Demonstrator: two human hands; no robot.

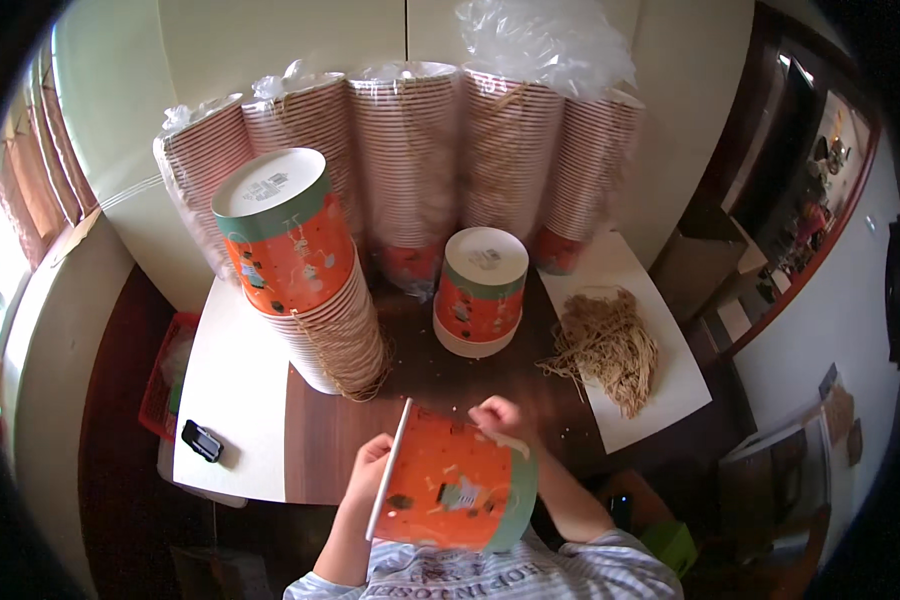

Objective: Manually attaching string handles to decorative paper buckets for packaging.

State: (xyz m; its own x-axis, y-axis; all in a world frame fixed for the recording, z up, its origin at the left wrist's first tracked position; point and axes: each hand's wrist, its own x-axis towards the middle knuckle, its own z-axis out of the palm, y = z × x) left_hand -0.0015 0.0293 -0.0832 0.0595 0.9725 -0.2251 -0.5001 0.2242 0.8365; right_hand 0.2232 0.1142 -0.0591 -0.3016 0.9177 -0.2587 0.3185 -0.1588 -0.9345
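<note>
A large orange paper bucket [450,485] with a green band lies on its side close to my body, white rim toward the left. My left hand [372,464] is closed at that rim, its fingertips partly hidden. Over the bucket's far side, my right hand [498,414] is raised with curled fingers; whatever they pinch is too small to make out. Beyond it, an upside-down orange bucket [480,310] stands on the table. To the left leans a stack of upside-down buckets [290,250], with tan cords [355,350] hanging along its side.
Several tall bucket stacks in clear plastic [405,160] line the wall at the back. A heap of tan cords [610,345] lies on a white board at the right. A small black case [202,441] sits on the white surface at the left.
</note>
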